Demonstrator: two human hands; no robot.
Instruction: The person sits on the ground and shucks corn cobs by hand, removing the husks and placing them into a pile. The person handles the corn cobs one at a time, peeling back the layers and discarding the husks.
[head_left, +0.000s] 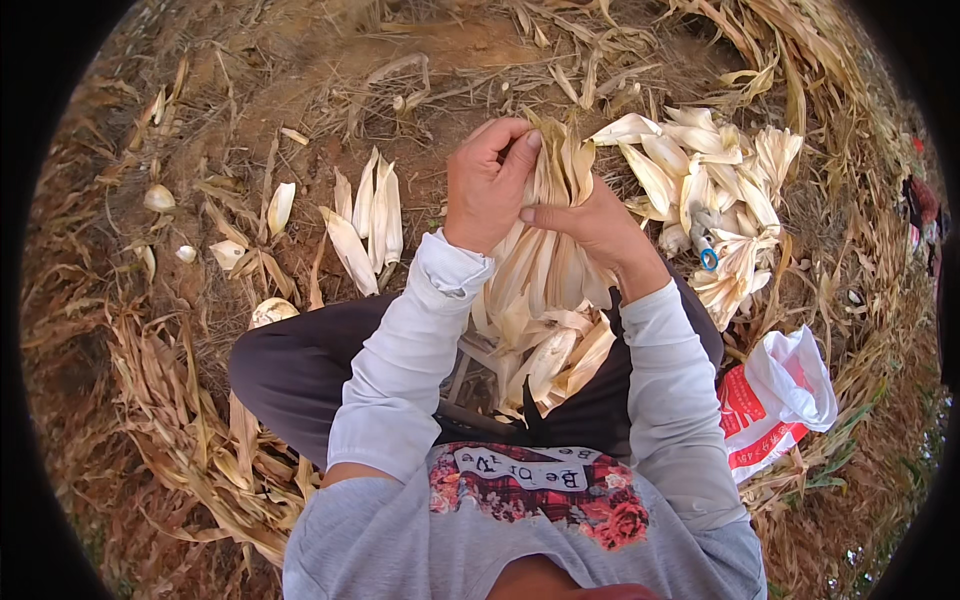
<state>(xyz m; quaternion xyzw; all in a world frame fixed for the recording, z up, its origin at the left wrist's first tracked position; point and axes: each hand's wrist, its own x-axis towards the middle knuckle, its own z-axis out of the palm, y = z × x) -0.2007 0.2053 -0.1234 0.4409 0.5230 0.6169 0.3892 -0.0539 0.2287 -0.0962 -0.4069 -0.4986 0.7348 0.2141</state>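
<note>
Both of my hands are on one bundle of dry corn husks (559, 262), which hangs fanned out over my lap. My left hand (491, 180) pinches the bundle's upper edge between thumb and fingers. Lower on the other side, my right hand (600, 225) grips it, thumb across the front and fingers hidden behind the husks. Beneath the bundle, more loose husks (551, 360) lie between my legs, over a partly hidden frame (472, 356). To the right a pile of pale husks (697, 169) lies on the ground, with a blue ring-shaped thing (708, 259) on it.
Several husks (364, 217) lie on the soil left of my hands. A white and red plastic sack (780, 397) is beside my right knee. Dry corn stalks and leaves (187, 435) cover the ground at the left and along the right edge.
</note>
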